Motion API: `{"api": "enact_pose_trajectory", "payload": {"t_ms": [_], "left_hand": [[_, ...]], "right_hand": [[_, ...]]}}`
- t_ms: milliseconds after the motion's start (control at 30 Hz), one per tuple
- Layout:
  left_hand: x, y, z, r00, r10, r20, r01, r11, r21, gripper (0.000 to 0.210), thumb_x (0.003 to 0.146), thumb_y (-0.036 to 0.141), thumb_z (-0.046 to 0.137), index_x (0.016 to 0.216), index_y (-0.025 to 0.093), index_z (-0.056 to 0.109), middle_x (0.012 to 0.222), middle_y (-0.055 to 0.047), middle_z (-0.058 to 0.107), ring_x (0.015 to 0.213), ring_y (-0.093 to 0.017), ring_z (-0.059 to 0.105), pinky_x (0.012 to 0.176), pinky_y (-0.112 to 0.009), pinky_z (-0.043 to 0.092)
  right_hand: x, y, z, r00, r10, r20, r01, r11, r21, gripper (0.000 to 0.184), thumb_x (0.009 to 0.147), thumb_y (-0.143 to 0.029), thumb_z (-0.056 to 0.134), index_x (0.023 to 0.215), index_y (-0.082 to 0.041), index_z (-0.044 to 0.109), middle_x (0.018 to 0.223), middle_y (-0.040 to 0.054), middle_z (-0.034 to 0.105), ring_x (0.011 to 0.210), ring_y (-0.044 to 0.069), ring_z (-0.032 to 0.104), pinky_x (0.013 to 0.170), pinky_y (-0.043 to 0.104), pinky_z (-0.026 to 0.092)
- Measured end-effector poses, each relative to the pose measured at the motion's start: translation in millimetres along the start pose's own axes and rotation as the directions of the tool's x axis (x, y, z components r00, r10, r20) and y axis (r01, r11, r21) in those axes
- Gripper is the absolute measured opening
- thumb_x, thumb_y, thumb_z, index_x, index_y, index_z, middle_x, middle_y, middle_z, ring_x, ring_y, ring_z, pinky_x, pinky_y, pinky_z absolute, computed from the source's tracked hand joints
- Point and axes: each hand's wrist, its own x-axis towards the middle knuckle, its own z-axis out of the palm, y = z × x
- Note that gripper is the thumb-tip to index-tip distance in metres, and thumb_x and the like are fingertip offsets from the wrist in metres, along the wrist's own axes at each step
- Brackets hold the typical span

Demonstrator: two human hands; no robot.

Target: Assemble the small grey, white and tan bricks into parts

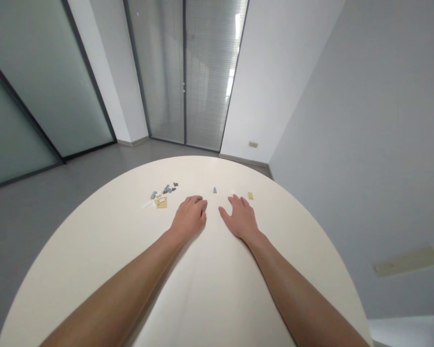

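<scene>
My left hand (190, 214) rests on the white round table (210, 289), fingers curled inward. Between its thumb and forefinger shows a small grey piece (204, 207), partly hidden by the fingers. My right hand (240, 217) lies with fingers spread and thumb apart, palm towards the tabletop. A small white piece (234, 192) sits just beyond its fingertips, hard to make out. Slightly right of that hand is a flat tan brick plate (250, 195). Ahead, between both hands, lies a grey wedge-shaped piece (214, 190).
Left of my left hand is a loose group of grey brick pieces (167, 189), with a tan plate (161, 204) and a long white piece (147, 204) beside it. The table's curved far edge lies beyond the pieces. Glass panels and walls surround the table.
</scene>
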Motion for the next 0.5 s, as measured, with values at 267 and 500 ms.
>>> {"api": "enact_pose_trajectory", "payload": {"t_ms": [267,500], "left_hand": [[-0.5,-0.6,-0.2,1.0,0.005,-0.01,-0.005,1.0,-0.007,0.033,0.086,0.011,0.051,0.112,0.02,0.069,0.127,-0.01,0.064,0.12,-0.026,0.054,0.106,-0.039,0.044],[-0.3,1.7,-2.7,1.0,0.001,-0.007,-0.001,1.0,0.012,0.032,0.086,0.012,0.05,0.11,0.019,0.07,0.126,-0.01,0.064,0.119,-0.026,0.055,0.104,-0.039,0.045]], "right_hand": [[-0.1,1.2,3.4,1.0,-0.02,-0.025,0.019,0.999,-0.025,0.064,0.096,-0.055,0.044,0.143,-0.012,0.05,0.156,0.014,0.04,0.145,0.035,0.032,0.115,0.05,0.029],[-1.6,-0.5,1.5,1.0,-0.023,-0.022,0.022,0.999,-0.038,0.064,0.097,-0.054,0.044,0.144,-0.011,0.049,0.156,0.0147,0.04,0.145,0.035,0.032,0.116,0.05,0.028]]}}
